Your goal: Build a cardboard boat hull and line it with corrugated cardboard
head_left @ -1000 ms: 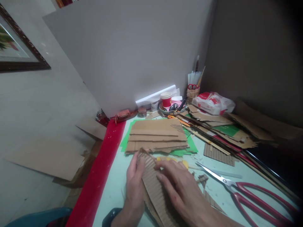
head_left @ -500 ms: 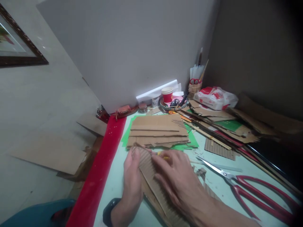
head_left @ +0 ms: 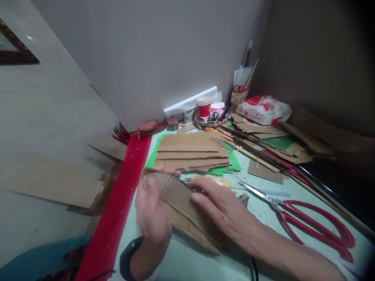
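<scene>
A curved strip of cardboard point(head_left: 177, 194) with exposed ribs on its upper face is tilted between my two hands. My left hand point(head_left: 154, 218) grips its far left end, thumb on the ribbed face and fingers behind. With bent fingers, my right hand point(head_left: 218, 212) holds the strip's right side, and its forearm hides part of the near end. Just beyond the right fingers lies a yellow-handled cutter point(head_left: 225, 182), partly hidden by that hand. Large red-handled scissors point(head_left: 275, 202) lie with blades parted to the right.
Stacked cardboard sheets point(head_left: 190, 144) lie on green paper point(head_left: 234, 163) ahead. More cardboard scraps point(head_left: 263, 134) pile up at right beside a dark glossy panel point(head_left: 331, 183). Behind stand a round tray point(head_left: 209, 124) with a paper cup point(head_left: 204, 107), and a tissue pack point(head_left: 262, 110). A red strip point(head_left: 117, 203) lines the left edge.
The cardboard strip has tilted, with its far end shifted left and its near end raised into view. My left hand has moved left with it. The camera view has shifted slightly.
</scene>
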Available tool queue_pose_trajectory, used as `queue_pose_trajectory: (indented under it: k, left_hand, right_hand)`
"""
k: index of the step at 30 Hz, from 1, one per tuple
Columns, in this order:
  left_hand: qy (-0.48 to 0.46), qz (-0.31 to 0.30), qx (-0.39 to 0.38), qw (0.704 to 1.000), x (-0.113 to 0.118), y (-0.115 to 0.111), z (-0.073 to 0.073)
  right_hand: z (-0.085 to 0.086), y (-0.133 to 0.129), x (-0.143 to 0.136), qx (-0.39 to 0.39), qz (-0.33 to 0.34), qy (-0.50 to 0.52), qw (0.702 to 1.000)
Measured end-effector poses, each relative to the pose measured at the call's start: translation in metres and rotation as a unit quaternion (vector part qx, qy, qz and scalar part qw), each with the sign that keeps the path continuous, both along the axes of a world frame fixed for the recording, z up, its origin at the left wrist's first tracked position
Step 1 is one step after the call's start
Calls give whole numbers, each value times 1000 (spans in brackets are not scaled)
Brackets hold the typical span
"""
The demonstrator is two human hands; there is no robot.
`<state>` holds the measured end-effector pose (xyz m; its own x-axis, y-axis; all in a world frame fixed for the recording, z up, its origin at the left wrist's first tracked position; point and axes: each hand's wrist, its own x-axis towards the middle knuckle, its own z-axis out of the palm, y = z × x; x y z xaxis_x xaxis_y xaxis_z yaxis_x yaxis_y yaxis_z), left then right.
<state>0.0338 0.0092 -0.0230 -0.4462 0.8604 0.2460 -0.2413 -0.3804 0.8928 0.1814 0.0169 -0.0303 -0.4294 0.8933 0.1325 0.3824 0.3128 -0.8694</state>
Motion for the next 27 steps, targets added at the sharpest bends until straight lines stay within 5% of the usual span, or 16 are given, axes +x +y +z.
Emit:
queue_pose_trajectory:
  k: [6,13,22,27]
  left_hand:
    - [30,56,67,996,4,-4,10]
    - [34,53,40,997,-3,-2,11]
    - [116,-95,-117,982,-35,4,22]
    - [226,-262,-196,918,-60,8,34]
  right_hand:
    - [13,-3,1,-59,63,41,995]
    - [8,10,-9,-59,74,83,992]
    - [29,41,28,-17,120,-2,993]
    - [54,42,40,22,159,-64,985]
